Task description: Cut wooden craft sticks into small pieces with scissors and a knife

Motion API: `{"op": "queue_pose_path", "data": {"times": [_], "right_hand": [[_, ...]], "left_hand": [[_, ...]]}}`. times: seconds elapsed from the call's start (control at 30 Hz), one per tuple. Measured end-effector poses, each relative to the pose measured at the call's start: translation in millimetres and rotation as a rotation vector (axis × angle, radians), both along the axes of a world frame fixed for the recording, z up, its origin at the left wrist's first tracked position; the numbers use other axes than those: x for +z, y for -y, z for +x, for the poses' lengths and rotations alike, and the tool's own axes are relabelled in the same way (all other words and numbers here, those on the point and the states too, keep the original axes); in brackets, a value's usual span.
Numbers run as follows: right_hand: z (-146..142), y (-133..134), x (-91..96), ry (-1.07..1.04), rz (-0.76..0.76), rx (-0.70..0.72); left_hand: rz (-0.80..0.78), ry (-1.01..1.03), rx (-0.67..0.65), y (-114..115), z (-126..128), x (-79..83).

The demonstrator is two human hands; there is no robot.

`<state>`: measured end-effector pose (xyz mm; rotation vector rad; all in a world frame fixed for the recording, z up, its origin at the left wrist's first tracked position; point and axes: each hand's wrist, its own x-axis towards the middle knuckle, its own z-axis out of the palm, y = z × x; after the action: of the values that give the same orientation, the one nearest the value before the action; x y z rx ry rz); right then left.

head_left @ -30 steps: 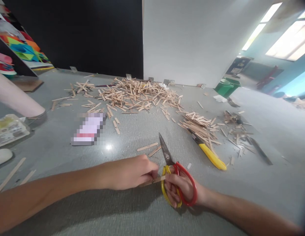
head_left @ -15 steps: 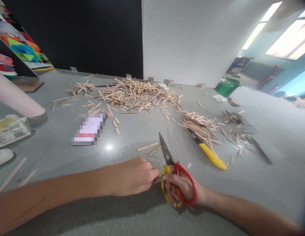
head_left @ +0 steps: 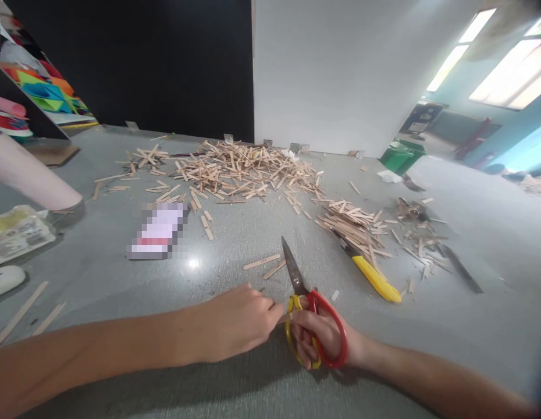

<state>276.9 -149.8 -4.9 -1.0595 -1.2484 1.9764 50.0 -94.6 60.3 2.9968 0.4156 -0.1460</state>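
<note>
My right hand point(head_left: 316, 337) grips red-and-yellow scissors point(head_left: 303, 297) by their handles, blades closed and pointing away from me over the grey table point(head_left: 253, 384). My left hand point(head_left: 238, 320) is closed in a pinch on a small wooden stick piece point(head_left: 284, 318), held right against the scissor handles. Two short stick pieces point(head_left: 266, 265) lie just beyond my hands.
A big heap of wooden sticks point(head_left: 239, 169) lies at the back, a smaller pile point(head_left: 353, 224) to the right over a yellow utility knife point(head_left: 373, 276). More offcuts point(head_left: 421, 241), a blurred card point(head_left: 159, 230), a pink roll point(head_left: 30, 174), a plastic packet point(head_left: 17, 230), a white mouse point(head_left: 4, 279).
My left hand has slid slightly toward the scissors; less of the stick shows between my hands. The scissors have stayed closed and in place.
</note>
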Motion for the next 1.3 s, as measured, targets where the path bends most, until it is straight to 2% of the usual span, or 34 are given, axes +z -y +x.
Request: {"op": "queue_pose_path", "data": {"times": [0.23, 0.43, 0.67, 1.0, 1.2, 1.3], "right_hand": [[1.6, -0.3, 1.4, 0.032, -0.013, 0.022], [2.8, 0.6, -2.1, 0.015, 0.002, 0.015], [2.4, -0.2, 3.9, 0.062, 0.048, 0.042], [1.5, 0.0, 10.5, 0.067, 0.081, 0.04], [3.9, -0.3, 8.6, 0.035, 0.113, 0.062], [4.9, -0.4, 2.8, 0.008, 0.094, 0.069]], "left_hand": [[0.044, 0.065, -0.004, 4.9, 1.4, -2.4], [-0.055, 0.069, 0.039, 3.5, 3.1, -4.6], [-0.244, 0.079, 0.268, 3.9, 5.9, -9.9], [-0.396, 0.092, 0.372, -1.8, 3.8, -17.6], [-0.328, 0.039, 0.407, -5.2, 4.6, -10.8], [-0.346, 0.023, 0.375, -8.6, 3.5, -6.7]]}}
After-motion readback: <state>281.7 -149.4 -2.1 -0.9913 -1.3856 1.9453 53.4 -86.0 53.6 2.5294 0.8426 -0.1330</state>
